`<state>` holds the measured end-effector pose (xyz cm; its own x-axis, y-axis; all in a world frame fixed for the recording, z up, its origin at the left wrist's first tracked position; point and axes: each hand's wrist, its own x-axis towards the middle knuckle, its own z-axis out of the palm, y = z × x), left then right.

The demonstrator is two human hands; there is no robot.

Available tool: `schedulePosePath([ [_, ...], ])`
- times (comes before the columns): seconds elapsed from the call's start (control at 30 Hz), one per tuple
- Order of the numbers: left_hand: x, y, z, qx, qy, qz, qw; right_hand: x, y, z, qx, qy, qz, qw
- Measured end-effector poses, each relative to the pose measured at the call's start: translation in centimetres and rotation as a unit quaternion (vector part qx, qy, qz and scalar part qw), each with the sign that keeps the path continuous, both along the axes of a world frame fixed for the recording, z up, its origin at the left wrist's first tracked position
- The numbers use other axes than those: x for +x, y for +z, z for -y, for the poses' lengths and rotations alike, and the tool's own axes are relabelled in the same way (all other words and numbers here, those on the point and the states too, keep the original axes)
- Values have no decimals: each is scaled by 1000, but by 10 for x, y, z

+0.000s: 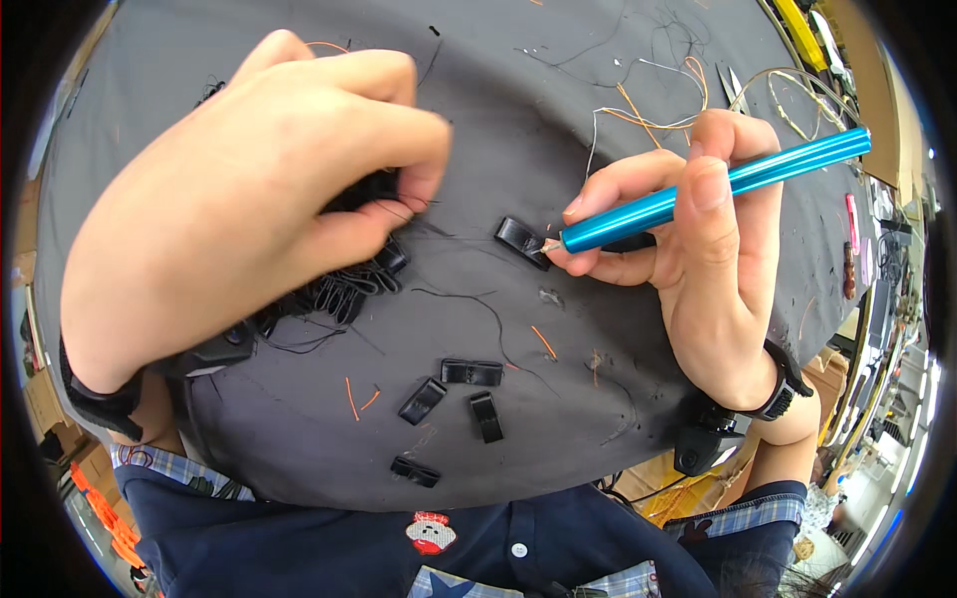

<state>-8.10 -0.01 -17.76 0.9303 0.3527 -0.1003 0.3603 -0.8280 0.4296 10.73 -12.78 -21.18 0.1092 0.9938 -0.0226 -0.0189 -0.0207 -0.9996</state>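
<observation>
While the right fingers [710, 187] grasp a shiny, metallic-blue pen-shaped tool [638, 215] above the tabletop [618, 339], its tip at a glossy black loop [519, 237], the left fingers [427, 177] pinch dark thread [432, 203].

- The left hand [254, 184] was bent above a black bundle [344, 295], its thumb and finger pinched on a thin thread [424, 202].
- The right hand [713, 254] held a blue tool [638, 216] aslant, its tip just beside a black loop [518, 239]; whether they touched, one could not tell.
- Four other loops [472, 372] lay nearer to the person, on the grey table [598, 329].
- Near them were orange scraps [543, 342].
- Beyond the right hand lay white and orange wires [639, 116].
</observation>
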Motion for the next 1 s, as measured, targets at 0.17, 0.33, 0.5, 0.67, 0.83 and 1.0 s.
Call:
schedulePosePath([
  [0.17,-8,0,-18,61,14,-82,995,6,-3,-1,17,8,5,1000],
  [0.33,-11,1,-15,149,19,-22,988,6,-3,-2,24,21,-5,999],
  [0.5,-6,5,-7,46,4,-74,996,2,-1,0,14,8,-12,1000],
  [0.67,-3,7,-2,78,13,33,996,-4,9,-3,-25,-14,-50,998],
  [0.83,19,-19,17,21,-60,107,992,3,13,-10,2,-116,-97,988],
  [1.0,5,2,22,-10,-104,92,990,6,11,-11,31,-125,-128,983],
])
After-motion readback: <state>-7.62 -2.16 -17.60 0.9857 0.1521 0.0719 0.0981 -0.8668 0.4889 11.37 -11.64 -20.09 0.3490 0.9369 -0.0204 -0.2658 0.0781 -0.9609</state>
